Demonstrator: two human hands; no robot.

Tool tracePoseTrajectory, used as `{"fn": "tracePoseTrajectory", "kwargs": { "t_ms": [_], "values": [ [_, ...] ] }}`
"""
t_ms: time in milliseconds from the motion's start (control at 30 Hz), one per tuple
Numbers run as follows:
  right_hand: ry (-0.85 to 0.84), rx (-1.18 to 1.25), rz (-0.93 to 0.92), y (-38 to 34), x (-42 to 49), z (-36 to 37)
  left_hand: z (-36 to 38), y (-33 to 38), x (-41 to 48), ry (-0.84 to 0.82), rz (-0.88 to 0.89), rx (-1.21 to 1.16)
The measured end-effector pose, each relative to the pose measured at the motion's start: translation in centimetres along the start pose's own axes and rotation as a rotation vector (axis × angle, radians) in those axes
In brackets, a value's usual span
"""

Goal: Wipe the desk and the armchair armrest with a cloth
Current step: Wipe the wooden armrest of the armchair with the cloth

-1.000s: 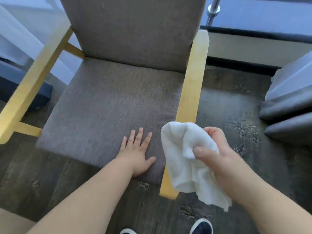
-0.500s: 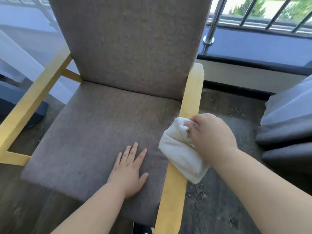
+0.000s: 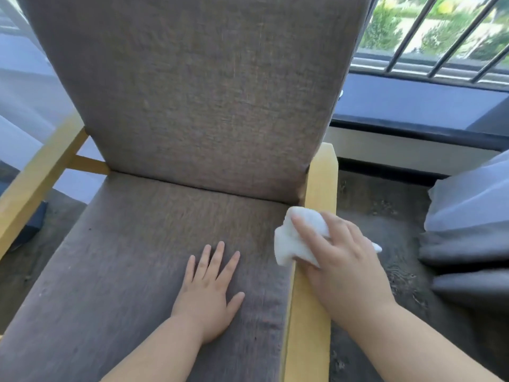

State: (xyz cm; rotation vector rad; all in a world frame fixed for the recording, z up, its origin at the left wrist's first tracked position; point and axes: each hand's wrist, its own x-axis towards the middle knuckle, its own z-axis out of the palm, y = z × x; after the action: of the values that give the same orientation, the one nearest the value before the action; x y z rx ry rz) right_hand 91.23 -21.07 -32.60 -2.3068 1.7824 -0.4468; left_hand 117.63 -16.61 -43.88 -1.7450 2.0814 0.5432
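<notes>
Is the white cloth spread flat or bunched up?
Bunched up. The cloth sits as a crumpled wad under the right hand on the wooden armrest, folds bulging past the fingers.

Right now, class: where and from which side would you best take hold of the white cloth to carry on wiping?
Probably the bunched middle of the white cloth, from above, palm down like the right hand: it lies on the flat-topped wooden armrest, loose ends spilling over both sides.

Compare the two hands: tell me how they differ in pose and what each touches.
The left hand lies flat and empty, fingers spread, on the grey fabric seat cushion. The right hand presses a crumpled white cloth onto the yellow wooden armrest. Both are bare, palms down.
</notes>
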Motion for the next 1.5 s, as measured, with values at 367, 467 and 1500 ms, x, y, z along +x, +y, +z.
{"fn": "tracePoseTrajectory", "kwargs": {
  "t_ms": [367,467,1500],
  "values": [
    [-0.144,-0.107,0.140,4.3,10.9,1.6,1.3,-1.0,2.8,0.092,0.036,-0.021],
    [-0.177,0.016,0.164,4.3,10.1,1.6,1.6,-0.9,2.7,0.127,0.026,-0.016],
    [-0.113,0.043,-0.181,-6.1,-19.8,1.6,8.8,4.9,-11.5,0.141,-0.088,-0.077]
  ]
}}
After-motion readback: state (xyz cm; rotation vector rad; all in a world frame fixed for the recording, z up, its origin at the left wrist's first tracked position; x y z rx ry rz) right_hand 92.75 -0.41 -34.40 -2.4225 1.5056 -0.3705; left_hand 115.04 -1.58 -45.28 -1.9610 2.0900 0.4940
